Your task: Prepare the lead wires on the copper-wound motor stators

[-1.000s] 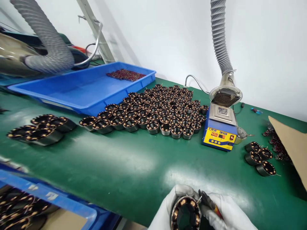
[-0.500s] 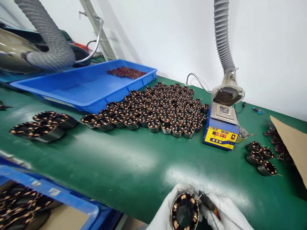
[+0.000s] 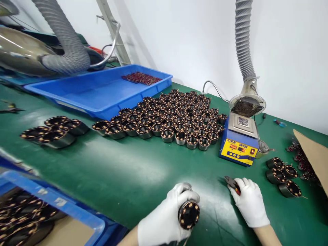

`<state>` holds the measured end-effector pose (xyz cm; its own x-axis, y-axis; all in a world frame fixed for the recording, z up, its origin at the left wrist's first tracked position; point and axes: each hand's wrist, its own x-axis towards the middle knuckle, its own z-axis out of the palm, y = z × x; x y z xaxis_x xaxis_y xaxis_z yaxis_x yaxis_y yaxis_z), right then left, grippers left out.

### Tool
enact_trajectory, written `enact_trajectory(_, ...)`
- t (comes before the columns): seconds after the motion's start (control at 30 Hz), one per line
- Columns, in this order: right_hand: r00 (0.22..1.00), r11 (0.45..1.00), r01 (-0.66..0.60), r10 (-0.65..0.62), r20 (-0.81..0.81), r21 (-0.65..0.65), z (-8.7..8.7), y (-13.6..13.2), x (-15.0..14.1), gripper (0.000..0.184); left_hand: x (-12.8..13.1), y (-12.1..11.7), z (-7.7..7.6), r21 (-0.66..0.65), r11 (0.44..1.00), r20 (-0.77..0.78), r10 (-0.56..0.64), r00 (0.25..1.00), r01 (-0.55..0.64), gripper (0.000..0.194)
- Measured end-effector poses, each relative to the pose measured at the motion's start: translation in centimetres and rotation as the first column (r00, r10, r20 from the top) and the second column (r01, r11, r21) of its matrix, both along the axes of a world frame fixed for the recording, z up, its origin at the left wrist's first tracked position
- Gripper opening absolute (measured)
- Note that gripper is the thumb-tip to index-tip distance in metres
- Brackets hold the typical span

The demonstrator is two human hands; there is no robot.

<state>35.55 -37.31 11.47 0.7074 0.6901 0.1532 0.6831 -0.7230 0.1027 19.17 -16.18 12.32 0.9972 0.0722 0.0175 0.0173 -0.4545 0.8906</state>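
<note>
White gloves cover both of my hands. My left hand (image 3: 170, 213) is wrapped around a motor stator (image 3: 189, 214), a black ring with copper windings, held near the bench's front with its open face toward me. To the right, my right hand (image 3: 248, 200) grips a pair of cutting pliers (image 3: 232, 184) by the handles, the jaws pointing up and left over the green surface. Most of the pliers' handles are hidden in the glove. The two hands are apart.
Many stators (image 3: 167, 135) stand massed mid-bench, beside a blue tray (image 3: 97, 111). A yellow-fronted solder pot (image 3: 238, 148) sits under an extraction hose (image 3: 246, 44). Small groups of stators stand left (image 3: 57, 140) and right (image 3: 289, 188). A blue bin (image 3: 84, 218) is at lower left.
My hands have separated. The pliers have moved from beside the stator's rim to the right, and the stator has shifted left and up slightly. The camera view has shifted a little.
</note>
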Motion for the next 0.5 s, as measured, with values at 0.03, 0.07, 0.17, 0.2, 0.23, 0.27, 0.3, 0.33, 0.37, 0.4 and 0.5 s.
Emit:
enact_trajectory(0.03,1.0,1.0,-0.006,0.005,0.019,0.021,-0.5,0.0,0.4,0.022,0.2,1.1,0.0,0.035,0.995,-0.031,-0.088,0.996,0.09,0.061)
enact_trajectory(0.07,0.999,0.999,-0.004,0.003,0.031,0.05,-1.0,0.0,0.6,0.025,0.3,2.1,0.1,0.039,0.988,-0.07,-0.144,0.987,0.147,0.065)
enact_trajectory(0.17,0.998,0.99,-0.004,-0.005,0.065,0.143,-2.1,-0.4,1.3,0.035,-0.4,4.4,0.1,0.029,0.999,-0.183,0.026,0.983,-0.022,0.069)
enact_trajectory(0.2,0.996,0.984,-0.012,-0.003,0.084,0.177,-2.5,-0.5,1.6,0.039,-1.0,4.8,0.0,0.051,0.986,-0.201,0.168,0.965,-0.161,0.068)
enact_trajectory(0.23,0.995,0.979,-0.031,0.011,0.099,0.2,-2.9,-0.7,1.8,0.043,-1.7,4.9,-0.3,0.077,0.952,-0.2,0.305,0.931,-0.295,0.067)
enact_trajectory(0.27,0.993,0.976,-0.047,0.022,0.115,0.212,-3.2,-0.8,2.1,0.046,-2.5,4.9,-0.6,0.098,0.91,-0.185,0.413,0.892,-0.402,0.065)
enact_trajectory(0.3,0.992,0.977,-0.062,0.038,0.119,0.206,-3.5,-0.9,2.3,0.048,-3.3,4.6,-1.1,0.105,0.872,-0.163,0.489,0.857,-0.477,0.064)
enact_trajectory(0.33,0.991,0.978,-0.075,0.052,0.121,0.192,-3.7,-1.0,2.5,0.049,-4.0,4.3,-1.6,0.106,0.842,-0.144,0.539,0.83,-0.528,0.062)
enact_trajectory(0.37,0.991,0.981,-0.084,0.063,0.121,0.176,-3.9,-1.1,2.6,0.049,-4.5,3.8,-2.1,0.106,0.822,-0.13,0.569,0.812,-0.559,0.059)
enact_trajectory(0.4,0.991,0.983,-0.086,0.067,0.118,0.162,-4.1,-1.2,2.7,0.047,-4.9,3.3,-2.5,0.111,0.81,-0.119,0.587,0.801,-0.576,0.056)
enact_trajectory(0.5,0.994,0.986,-0.077,0.064,0.088,0.145,-4.4,-1.4,3.1,0.041,-4.9,2.0,-2.7,0.147,0.816,-0.102,0.575,0.812,-0.559,0.048)
